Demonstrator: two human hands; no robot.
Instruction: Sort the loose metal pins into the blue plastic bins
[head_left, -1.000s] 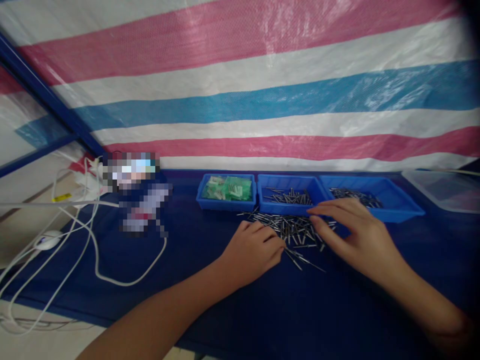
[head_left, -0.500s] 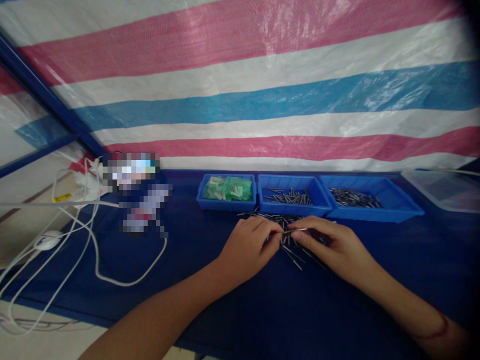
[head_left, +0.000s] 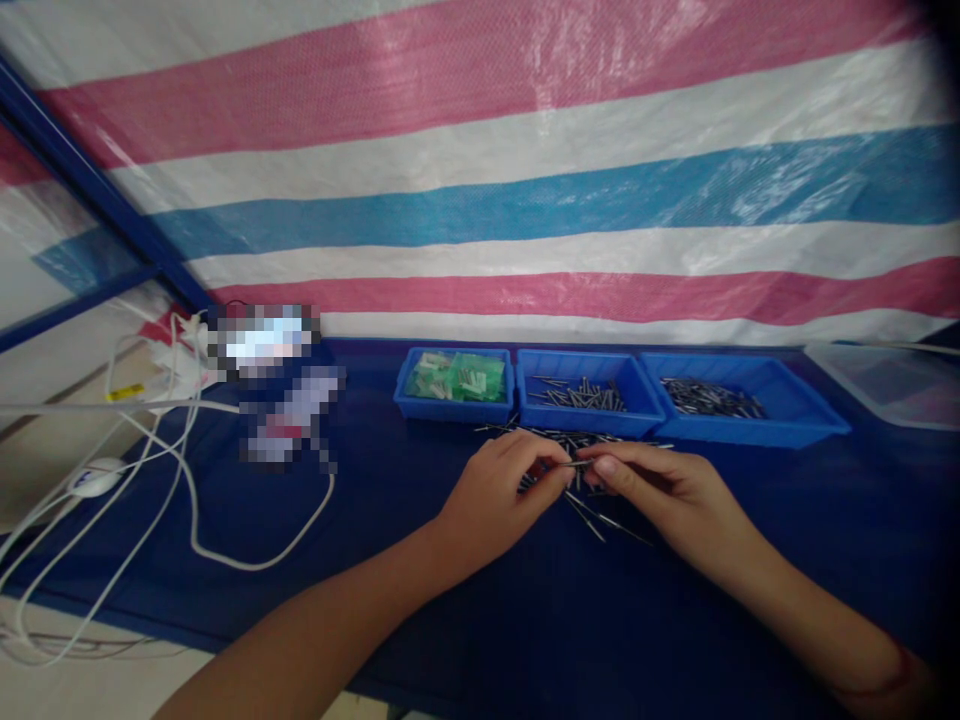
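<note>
Head view: at far left, white cords (head_left: 255, 569) loop over the blue table (head_left: 675, 620), beside two items pixelated past telling. Next comes the left bin (head_left: 450, 410), holding green packets (head_left: 478, 378). Below it, palm down, is the left hand (head_left: 495, 490), its thumb and forefinger closed in a narrow pinch on one end of a thin metal rod (head_left: 579, 464). The rod lies roughly level between the two hands, above a loose pile (head_left: 574, 440) of similar rods, just in front of the middle bin (head_left: 585, 419), which holds short metal pieces (head_left: 589, 395). The right hand (head_left: 667, 485) pinches the rod's other end between thumb and forefinger, with barely any gap; its remaining fingers are mostly hidden. Behind it, the right bin (head_left: 750, 430) holds more metal pieces, and a clear tub (head_left: 885, 390) stands at far right.
</note>
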